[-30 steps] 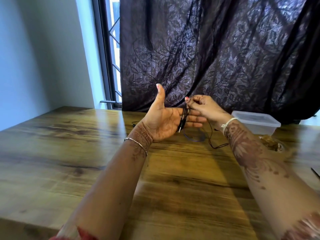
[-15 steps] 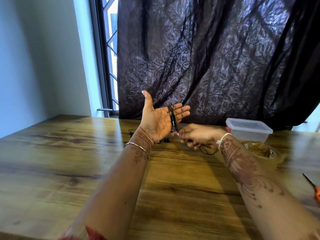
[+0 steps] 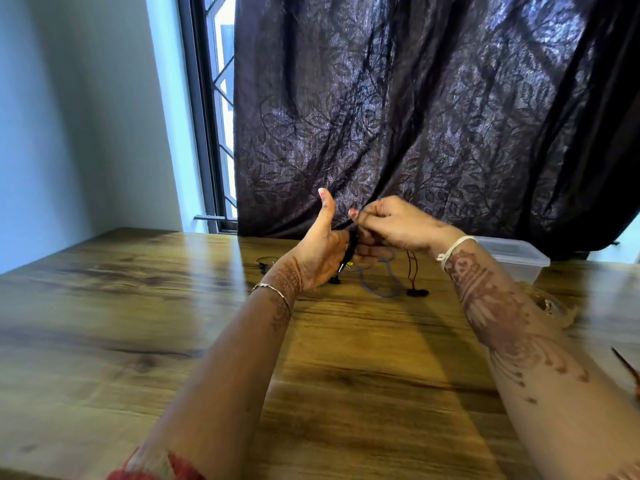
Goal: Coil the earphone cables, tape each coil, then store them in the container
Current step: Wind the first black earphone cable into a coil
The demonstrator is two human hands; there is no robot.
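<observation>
My left hand (image 3: 320,252) is held up above the table, palm facing right, thumb straight up and fingers extended. A black earphone cable (image 3: 351,245) is looped several times around those fingers, its plug hanging below the palm. My right hand (image 3: 391,223) is at the top of the loops, pinching the cable between thumb and forefinger. More earphone cables lie on the table behind my hands: a purple one (image 3: 379,289), a dark red one (image 3: 414,275) and a black one (image 3: 263,264). The clear plastic container (image 3: 519,259) stands lidded at the back right.
A wooden table (image 3: 173,341) spans the view. A tape roll (image 3: 550,306) lies by my right forearm, below the container. An orange-handled tool (image 3: 628,370) pokes in at the right edge. A dark curtain (image 3: 415,116) hangs behind the table, with a window on its left.
My right hand has risen from below my left palm to the top of the loops, carrying the cable up around my left fingers. My left hand stays up and open.
</observation>
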